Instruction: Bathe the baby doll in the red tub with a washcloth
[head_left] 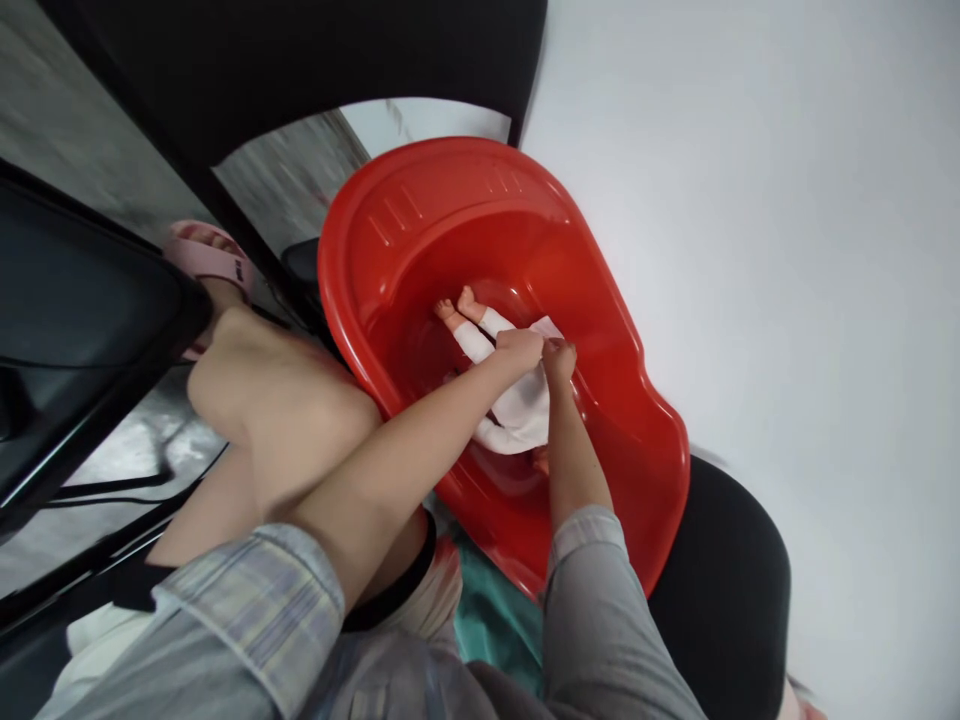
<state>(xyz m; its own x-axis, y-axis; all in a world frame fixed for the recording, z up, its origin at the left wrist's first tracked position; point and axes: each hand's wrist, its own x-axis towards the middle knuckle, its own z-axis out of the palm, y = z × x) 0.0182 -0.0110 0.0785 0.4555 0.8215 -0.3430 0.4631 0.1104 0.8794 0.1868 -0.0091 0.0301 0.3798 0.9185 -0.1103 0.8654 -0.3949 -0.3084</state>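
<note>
A baby doll in white clothes [517, 405] lies inside a red plastic baby tub [420, 220], its bare feet pointing toward the far end. My left hand [521, 348] is closed on the white garment at the doll's waist. My right hand [559, 358] pinches the same white cloth right beside it. Both forearms reach down into the tub and hide the doll's head and most of its trunk.
The tub rests on a black seat [727, 590] against a white wall [787, 250]. My bare knee [285, 410] and a foot in a pink sandal [214, 262] are at the left, over a grey floor. A dark chair frame [82, 310] stands at far left.
</note>
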